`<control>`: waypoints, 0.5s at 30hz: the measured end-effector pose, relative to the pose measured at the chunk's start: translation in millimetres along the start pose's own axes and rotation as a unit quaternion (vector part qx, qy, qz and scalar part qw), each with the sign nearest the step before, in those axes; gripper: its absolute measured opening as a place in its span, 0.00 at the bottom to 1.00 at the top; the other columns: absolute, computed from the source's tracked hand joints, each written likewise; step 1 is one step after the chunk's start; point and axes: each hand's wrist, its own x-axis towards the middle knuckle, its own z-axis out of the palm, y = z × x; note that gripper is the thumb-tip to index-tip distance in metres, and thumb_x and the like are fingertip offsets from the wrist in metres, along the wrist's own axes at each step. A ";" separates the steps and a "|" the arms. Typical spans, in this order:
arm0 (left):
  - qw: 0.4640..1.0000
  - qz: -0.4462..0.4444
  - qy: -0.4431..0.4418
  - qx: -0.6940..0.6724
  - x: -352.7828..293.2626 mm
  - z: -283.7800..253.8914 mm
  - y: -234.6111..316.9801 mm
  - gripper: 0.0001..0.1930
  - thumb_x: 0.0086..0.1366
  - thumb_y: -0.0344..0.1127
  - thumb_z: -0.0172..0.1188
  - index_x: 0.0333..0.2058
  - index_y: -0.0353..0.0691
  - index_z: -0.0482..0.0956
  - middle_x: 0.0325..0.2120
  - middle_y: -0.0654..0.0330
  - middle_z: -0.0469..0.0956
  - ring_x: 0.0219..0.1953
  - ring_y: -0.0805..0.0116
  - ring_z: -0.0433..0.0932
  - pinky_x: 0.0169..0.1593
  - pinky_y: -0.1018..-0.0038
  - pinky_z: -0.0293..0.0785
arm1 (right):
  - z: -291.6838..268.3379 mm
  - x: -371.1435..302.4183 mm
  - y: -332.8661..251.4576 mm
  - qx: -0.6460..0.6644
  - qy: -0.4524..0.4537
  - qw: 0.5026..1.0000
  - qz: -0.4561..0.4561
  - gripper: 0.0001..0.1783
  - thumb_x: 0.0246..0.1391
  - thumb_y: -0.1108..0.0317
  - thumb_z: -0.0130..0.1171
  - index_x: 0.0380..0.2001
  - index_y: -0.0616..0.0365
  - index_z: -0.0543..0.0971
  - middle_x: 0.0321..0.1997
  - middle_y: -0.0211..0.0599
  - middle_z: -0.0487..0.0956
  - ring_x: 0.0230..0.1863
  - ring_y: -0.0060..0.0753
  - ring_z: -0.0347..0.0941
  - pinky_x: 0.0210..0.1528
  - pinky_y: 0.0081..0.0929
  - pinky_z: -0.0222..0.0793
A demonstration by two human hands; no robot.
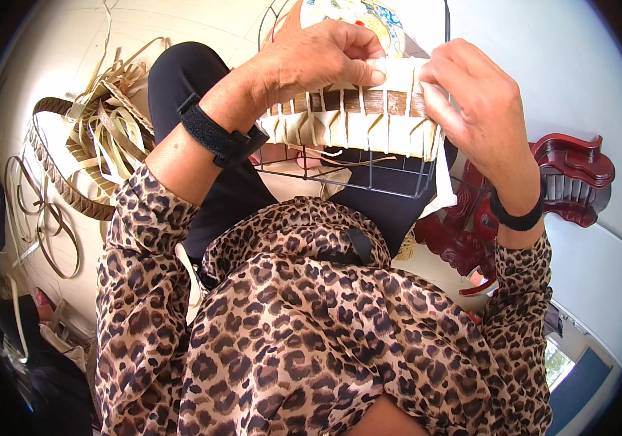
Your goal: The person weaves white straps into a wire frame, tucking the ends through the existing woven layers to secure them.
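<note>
A dark wire frame basket [370,182] rests over my lap, between my knees. Cream flat strips [340,129] and a glossy brown band [369,102] are woven around its side. My left hand [314,59] pinches the cream material at the upper edge, thumb pressed on it. At the right corner my right hand [482,98] is closed, with thumb and fingers on a cream strip [410,71]. A loose cream strip end [444,182] hangs down from that corner. The fingertips of my right hand are partly hidden.
A heap of tan and cream strips [111,134], with a brown braided coil [47,156], lies on the floor at left. Dark red carved wooden furniture [576,171] stands at right. Something with a colourful floral pattern [387,22] shows beyond the frame.
</note>
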 end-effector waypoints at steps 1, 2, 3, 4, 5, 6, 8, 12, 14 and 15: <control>1.000 0.008 0.003 -0.006 -0.6 0.4 -0.4 0.09 0.58 0.31 0.60 0.35 0.36 0.72 0.28 0.66 0.76 0.30 0.81 0.74 0.37 0.85 0.71 | 0.4 -0.7 0.1 0.000 0.001 1.000 0.003 0.04 0.40 0.75 0.57 0.23 0.59 0.72 0.25 0.35 0.69 0.28 0.36 0.69 0.29 0.29 0.67; 1.000 0.015 0.006 -0.012 -1.3 0.7 -0.6 0.09 0.58 0.31 0.59 0.36 0.36 0.72 0.29 0.66 0.76 0.30 0.81 0.74 0.37 0.85 0.72 | 0.9 -1.8 -0.1 0.002 -0.003 1.000 0.009 0.05 0.40 0.77 0.56 0.24 0.60 0.72 0.27 0.36 0.70 0.27 0.35 0.69 0.30 0.27 0.67; 0.999 0.007 0.019 0.046 -4.9 1.7 7.2 0.11 0.58 0.31 0.58 0.40 0.36 0.72 0.32 0.64 0.76 0.34 0.79 0.74 0.40 0.84 0.71 | 0.9 -2.0 0.9 0.003 -0.005 1.000 0.014 0.06 0.40 0.78 0.56 0.25 0.61 0.73 0.28 0.36 0.71 0.27 0.35 0.70 0.30 0.25 0.66; 0.999 0.009 0.016 0.049 -6.9 5.5 7.2 0.11 0.58 0.31 0.58 0.40 0.36 0.72 0.32 0.64 0.76 0.34 0.79 0.74 0.40 0.84 0.71 | 1.4 -2.2 1.9 0.000 -0.003 1.000 0.016 0.06 0.40 0.78 0.56 0.25 0.61 0.73 0.28 0.36 0.71 0.27 0.35 0.70 0.30 0.25 0.66; 0.992 0.083 0.067 0.070 -8.4 10.0 5.2 0.13 0.58 0.31 0.58 0.42 0.37 0.72 0.34 0.64 0.76 0.36 0.79 0.73 0.41 0.83 0.72 | 2.2 -2.4 2.9 0.032 0.003 0.999 0.020 0.05 0.41 0.78 0.56 0.26 0.61 0.73 0.28 0.35 0.72 0.27 0.32 0.70 0.30 0.24 0.66; 0.977 0.158 0.114 0.089 -9.9 15.2 6.9 0.14 0.58 0.31 0.58 0.44 0.38 0.72 0.37 0.63 0.75 0.38 0.78 0.73 0.42 0.81 0.72 | 1.7 -2.6 3.5 0.061 0.008 0.998 0.025 0.05 0.42 0.79 0.57 0.26 0.62 0.73 0.28 0.35 0.72 0.28 0.30 0.71 0.30 0.22 0.66; 0.985 0.153 0.082 -0.012 -12.8 23.6 13.9 0.15 0.58 0.28 0.58 0.45 0.39 0.72 0.36 0.64 0.75 0.37 0.79 0.72 0.42 0.81 0.71 | -1.1 -0.4 2.6 0.103 -0.004 0.992 0.068 0.05 0.42 0.78 0.57 0.26 0.62 0.74 0.28 0.34 0.73 0.28 0.28 0.71 0.30 0.21 0.66; 0.993 0.107 0.040 -0.018 -15.8 32.0 23.7 0.12 0.57 0.28 0.60 0.41 0.40 0.73 0.27 0.70 0.74 0.31 0.84 0.72 0.34 0.85 0.69 | 5.2 -2.8 3.3 0.193 0.025 0.974 0.118 0.05 0.41 0.75 0.58 0.25 0.60 0.73 0.23 0.34 0.69 0.22 0.29 0.67 0.26 0.22 0.64; 0.986 0.137 0.077 0.060 -14.1 34.7 18.2 0.09 0.57 0.28 0.60 0.37 0.41 0.74 0.26 0.71 0.73 0.29 0.85 0.70 0.31 0.86 0.67 | 3.2 -6.8 3.4 0.186 0.026 0.975 0.117 0.05 0.43 0.75 0.59 0.27 0.60 0.74 0.24 0.33 0.70 0.23 0.25 0.68 0.27 0.20 0.65; 0.989 0.109 0.083 0.060 -17.5 35.7 23.5 0.07 0.57 0.26 0.59 0.36 0.40 0.75 0.25 0.71 0.73 0.28 0.86 0.68 0.31 0.87 0.66 | 3.0 -9.7 0.9 0.229 0.044 0.960 0.157 0.06 0.44 0.75 0.59 0.28 0.61 0.75 0.24 0.34 0.71 0.25 0.24 0.69 0.28 0.19 0.65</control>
